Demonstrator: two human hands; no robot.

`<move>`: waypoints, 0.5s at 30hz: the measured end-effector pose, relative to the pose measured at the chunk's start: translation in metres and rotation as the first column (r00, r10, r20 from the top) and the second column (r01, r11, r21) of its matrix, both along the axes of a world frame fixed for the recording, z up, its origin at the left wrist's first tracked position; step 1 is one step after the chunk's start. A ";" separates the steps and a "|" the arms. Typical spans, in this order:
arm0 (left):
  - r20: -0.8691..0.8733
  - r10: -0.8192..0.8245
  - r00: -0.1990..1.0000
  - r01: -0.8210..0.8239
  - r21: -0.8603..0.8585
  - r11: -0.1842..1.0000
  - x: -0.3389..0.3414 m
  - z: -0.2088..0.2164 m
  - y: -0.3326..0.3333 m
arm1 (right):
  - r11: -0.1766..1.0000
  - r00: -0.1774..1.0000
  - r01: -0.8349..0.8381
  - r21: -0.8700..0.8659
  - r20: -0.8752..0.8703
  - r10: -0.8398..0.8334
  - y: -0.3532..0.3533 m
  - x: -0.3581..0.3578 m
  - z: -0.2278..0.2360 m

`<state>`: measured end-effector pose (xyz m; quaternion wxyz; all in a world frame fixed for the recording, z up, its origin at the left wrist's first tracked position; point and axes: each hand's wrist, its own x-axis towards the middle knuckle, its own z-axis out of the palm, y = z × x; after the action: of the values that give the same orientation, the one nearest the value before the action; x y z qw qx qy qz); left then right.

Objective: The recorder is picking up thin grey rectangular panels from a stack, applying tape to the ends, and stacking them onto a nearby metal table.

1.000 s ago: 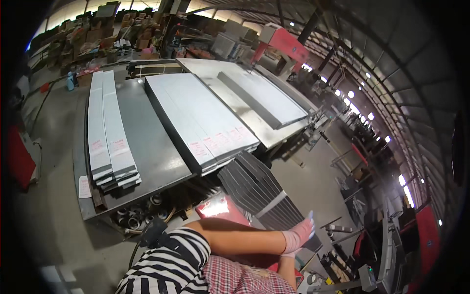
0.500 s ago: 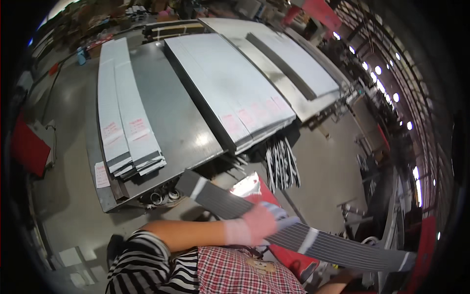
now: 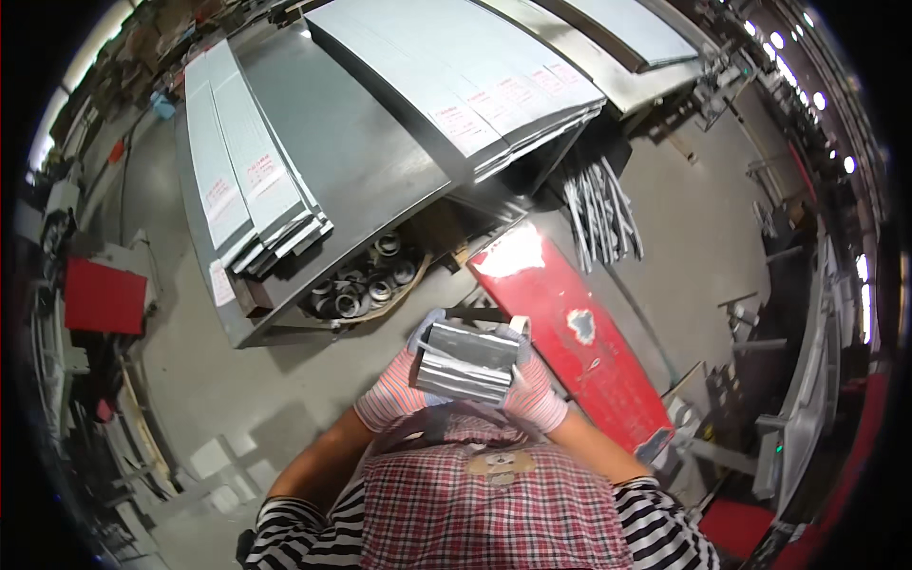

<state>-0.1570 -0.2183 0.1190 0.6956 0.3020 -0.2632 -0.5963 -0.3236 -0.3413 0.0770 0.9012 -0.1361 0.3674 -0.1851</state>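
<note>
In front of my apron I hold a grey bundle of long, flat strips (image 3: 467, 353) between both hands. It looks short from here, with a dark grey face and shiny silver edges. My left hand (image 3: 394, 385), in a striped knit work glove, is closed on its left side. The right hand (image 3: 534, 388), gloved alike, grips the opposite side. Fingers of both hands curl round the far corners, partly hidden by the bundle. A pale band or ring (image 3: 521, 325) shows by my right fingertips; I cannot tell which it is.
Beyond my hands stands a metal table (image 3: 351, 123) with stacks of white-covered panels (image 3: 446, 66). Beneath its near edge sits a basket of metal rings (image 3: 370, 285). A worn red bench or board (image 3: 579, 332) slants at my right. Silvery strips (image 3: 603, 214) hang behind it.
The bundle stretched lengthwise to the right before; now it shows foreshortened before my apron. My left hand moved from its middle to its left side. My right hand has come into view.
</note>
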 end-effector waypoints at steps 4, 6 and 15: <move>0.689 -0.054 0.723 -0.162 0.245 0.956 0.034 -0.004 0.025 | -0.022 0.817 -0.571 -0.821 -0.571 0.077 0.007 0.006 -0.008; 0.874 -0.053 0.484 -0.258 0.200 0.945 0.036 0.020 0.021 | 0.108 0.720 -0.694 -0.711 -0.687 0.104 0.020 -0.004 -0.079; 0.940 -0.275 0.202 -0.011 0.283 0.959 0.071 0.028 0.011 | -0.367 0.673 -0.366 -0.855 -0.516 0.530 -0.026 0.054 -0.017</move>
<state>-0.0858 -0.2072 0.1472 0.2828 0.6617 -0.5948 -0.3583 -0.2700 -0.3669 0.0604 0.5008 -0.8647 -0.0341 -0.0163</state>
